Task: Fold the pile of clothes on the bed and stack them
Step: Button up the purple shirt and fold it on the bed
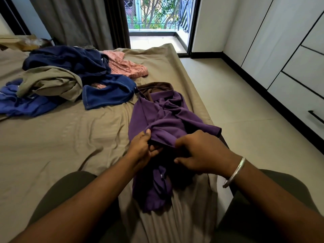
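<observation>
The crumpled purple collared shirt [163,120] lies on the tan-sheeted bed [61,137] near its right edge; the left hand [142,148] and right hand [201,151] both pinch its bunched fabric with curled fingers [154,149], while the unfolded pile of blue, olive and pink clothes [73,79] sits well apart

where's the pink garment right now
In the head view the pink garment lies at the far end of the bed, just right of the dark navy clothes, near the balcony door.

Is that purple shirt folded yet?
Not yet. The purple shirt lies bunched and creased on the bed, both hands gripping its near edge.
</observation>
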The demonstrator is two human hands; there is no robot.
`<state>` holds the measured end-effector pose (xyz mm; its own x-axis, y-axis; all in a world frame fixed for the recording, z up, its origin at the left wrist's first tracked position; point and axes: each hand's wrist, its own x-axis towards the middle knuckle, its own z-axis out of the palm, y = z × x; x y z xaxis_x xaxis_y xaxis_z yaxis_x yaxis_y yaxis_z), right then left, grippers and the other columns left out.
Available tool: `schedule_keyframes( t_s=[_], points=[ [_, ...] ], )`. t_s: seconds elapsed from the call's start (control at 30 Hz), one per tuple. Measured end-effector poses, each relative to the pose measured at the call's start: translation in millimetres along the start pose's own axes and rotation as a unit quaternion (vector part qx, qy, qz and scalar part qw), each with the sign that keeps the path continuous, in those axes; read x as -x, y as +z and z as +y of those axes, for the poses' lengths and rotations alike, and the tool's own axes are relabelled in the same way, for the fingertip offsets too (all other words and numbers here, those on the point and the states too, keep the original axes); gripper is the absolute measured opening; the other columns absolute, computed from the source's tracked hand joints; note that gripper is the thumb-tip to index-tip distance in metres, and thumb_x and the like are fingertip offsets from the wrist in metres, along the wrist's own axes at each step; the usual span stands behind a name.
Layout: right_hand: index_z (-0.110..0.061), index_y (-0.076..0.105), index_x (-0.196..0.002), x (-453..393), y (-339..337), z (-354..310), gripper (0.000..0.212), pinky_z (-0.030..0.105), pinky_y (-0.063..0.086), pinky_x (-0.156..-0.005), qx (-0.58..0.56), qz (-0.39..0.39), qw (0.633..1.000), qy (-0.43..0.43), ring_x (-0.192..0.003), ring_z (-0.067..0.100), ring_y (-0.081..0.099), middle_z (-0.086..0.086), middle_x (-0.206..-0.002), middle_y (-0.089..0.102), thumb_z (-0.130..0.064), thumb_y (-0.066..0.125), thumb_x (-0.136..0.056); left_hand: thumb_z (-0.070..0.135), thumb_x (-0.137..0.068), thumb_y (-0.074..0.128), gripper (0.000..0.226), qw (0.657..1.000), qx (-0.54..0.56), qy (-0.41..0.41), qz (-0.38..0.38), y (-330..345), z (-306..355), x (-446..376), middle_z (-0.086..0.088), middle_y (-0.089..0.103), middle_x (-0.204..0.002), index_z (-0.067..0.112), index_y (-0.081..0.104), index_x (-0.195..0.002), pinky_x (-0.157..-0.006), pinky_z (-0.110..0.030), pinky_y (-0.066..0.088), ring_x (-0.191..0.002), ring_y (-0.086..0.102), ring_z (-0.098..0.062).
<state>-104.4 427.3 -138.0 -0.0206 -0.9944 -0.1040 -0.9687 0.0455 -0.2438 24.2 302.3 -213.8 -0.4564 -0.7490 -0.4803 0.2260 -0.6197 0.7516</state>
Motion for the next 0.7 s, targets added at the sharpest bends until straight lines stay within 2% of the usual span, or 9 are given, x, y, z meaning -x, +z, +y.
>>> schedule_keyframes(
  t_s=[0.13, 0.23, 0.33, 0.4, 0.43, 0.5, 0.57, 0.63, 0.7],
  points=[
    [-0.029, 0.049, -0.083, 2.0, 8.2, -7.8, 0.018, 0.036, 0.054, -0.068, 0.026, -0.059, 0.998, -0.026, -0.071, 0.017, 0.056, -0.009, -0.074, 0.052, -0.034, 0.067, -0.082, 0.025, -0.107, 0.036, 0.024, 0.999, 0.002, 0.012, 0.030, -5.5, 5.0, -8.6, -0.008, 0.067, -0.095, 0.018, 0.056, -0.096, -0.049, -0.030, 0.058, -0.063, 0.070, -0.014],
    [-0.024, 0.053, -0.080, -3.1, 17.3, -1.8, 0.016, 0.037, 0.055, -0.069, 0.002, -0.123, 0.992, -0.024, -0.072, 0.020, 0.058, -0.004, -0.077, 0.056, -0.022, 0.069, -0.082, 0.024, -0.105, 0.043, 0.018, 0.998, -0.054, -0.010, 0.000, -4.0, 11.8, -11.4, -0.003, 0.066, -0.087, 0.021, 0.058, -0.096, -0.048, -0.031, 0.058, -0.067, 0.068, -0.018],
    [-0.016, 0.061, -0.092, -3.2, 17.9, 0.3, 0.012, 0.030, 0.056, -0.077, -0.145, -0.230, 0.961, -0.052, -0.079, 0.012, 0.062, -0.002, -0.089, 0.064, -0.017, 0.072, -0.086, 0.013, -0.103, 0.046, 0.014, 0.997, -0.075, -0.011, -0.016, 9.6, 16.7, -16.7, -0.004, 0.065, -0.089, 0.018, 0.059, -0.105, -0.050, -0.029, 0.058, -0.075, 0.063, -0.018],
    [-0.009, 0.060, -0.095, -2.3, 17.4, 1.8, 0.008, 0.034, 0.058, -0.085, -0.257, -0.256, 0.929, -0.071, -0.085, 0.013, 0.069, 0.003, -0.094, 0.067, -0.003, 0.063, -0.090, 0.010, -0.104, 0.044, 0.020, 0.996, -0.089, 0.004, -0.020, 23.7, 17.5, -26.4, -0.006, 0.065, -0.095, 0.012, 0.056, -0.120, -0.053, -0.029, 0.058, -0.078, 0.064, -0.018],
    [-0.007, 0.060, -0.094, -3.3, 18.0, 3.9, 0.012, 0.036, 0.058, -0.085, -0.277, -0.244, 0.926, -0.073, -0.085, 0.014, 0.070, 0.004, -0.093, 0.068, 0.003, 0.058, -0.089, 0.010, -0.104, 0.044, 0.024, 0.995, -0.100, 0.012, -0.023, 32.3, 18.0, -32.8, -0.008, 0.065, -0.099, 0.009, 0.054, -0.126, -0.058, -0.031, 0.059, -0.081, 0.064, -0.020],
    [-0.011, 0.061, -0.089, -6.7, 20.3, 11.2, 0.019, 0.030, 0.058, -0.076, -0.231, -0.162, 0.957, -0.068, -0.078, 0.013, 0.068, 0.001, -0.087, 0.068, 0.006, 0.055, -0.084, 0.008, -0.104, 0.044, 0.029, 0.991, -0.131, 0.029, -0.028, 50.6, 20.4, -44.2, -0.015, 0.064, -0.110, 0.001, 0.052, -0.130, -0.076, -0.036, 0.056, -0.090, 0.063, -0.024],
    [-0.021, 0.060, -0.087, -10.7, 23.2, 25.8, 0.021, 0.030, 0.053, -0.063, -0.145, -0.039, 0.988, -0.040, -0.070, 0.013, 0.062, -0.005, -0.080, 0.064, -0.001, 0.057, -0.081, 0.005, -0.103, 0.044, 0.029, 0.986, -0.155, 0.050, -0.024, 69.4, 23.0, -58.7, -0.018, 0.061, -0.117, -0.003, 0.053, -0.129, -0.089, -0.036, 0.052, -0.101, 0.061, -0.027],
    [-0.027, 0.061, -0.092, -12.7, 23.7, 38.6, 0.022, 0.034, 0.054, -0.061, -0.121, 0.049, 0.991, -0.011, -0.070, 0.011, 0.060, -0.010, -0.080, 0.063, -0.008, 0.062, -0.081, 0.006, -0.103, 0.045, 0.029, 0.982, -0.179, 0.065, -0.013, 85.2, 27.3, -73.8, -0.017, 0.060, -0.125, -0.003, 0.053, -0.129, -0.097, -0.038, 0.051, -0.112, 0.060, -0.030],
    [-0.029, 0.060, -0.095, -13.3, 22.9, 45.8, 0.021, 0.036, 0.057, -0.065, -0.108, 0.042, 0.993, 0.022, -0.076, 0.011, 0.062, -0.011, -0.085, 0.064, -0.017, 0.069, -0.081, 0.006, -0.102, 0.045, 0.030, 0.978, -0.200, 0.065, -0.006, 94.6, 30.1, -90.6, -0.019, 0.058, -0.130, -0.002, 0.054, -0.130, -0.102, -0.042, 0.049, -0.117, 0.058, -0.032]
  ],
)
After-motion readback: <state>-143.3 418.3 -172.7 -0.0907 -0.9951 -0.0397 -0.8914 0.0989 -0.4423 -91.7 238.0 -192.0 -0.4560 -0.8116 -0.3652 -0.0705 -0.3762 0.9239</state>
